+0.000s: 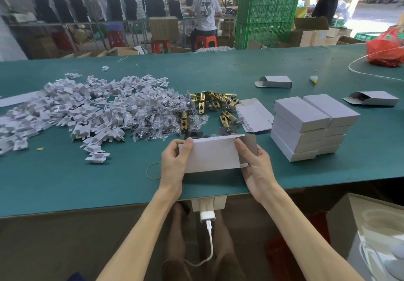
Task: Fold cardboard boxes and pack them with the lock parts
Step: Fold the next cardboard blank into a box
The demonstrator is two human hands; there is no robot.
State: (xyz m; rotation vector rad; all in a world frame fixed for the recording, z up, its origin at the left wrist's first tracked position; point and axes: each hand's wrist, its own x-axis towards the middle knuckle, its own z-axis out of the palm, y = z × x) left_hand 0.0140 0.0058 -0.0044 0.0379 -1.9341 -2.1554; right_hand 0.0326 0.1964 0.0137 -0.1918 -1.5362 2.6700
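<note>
cardboard box (212, 156) in the head view, half-formed, held just over the table (87, 182) near its front edge, long axis running left to right. left grip (175, 162) pinching the left end, right grip (255, 167) curled round the right end by the open grey flap. brass lock parts (203, 103) straight beyond the far edge, probably about as near to either grip for the next grab.
</note>
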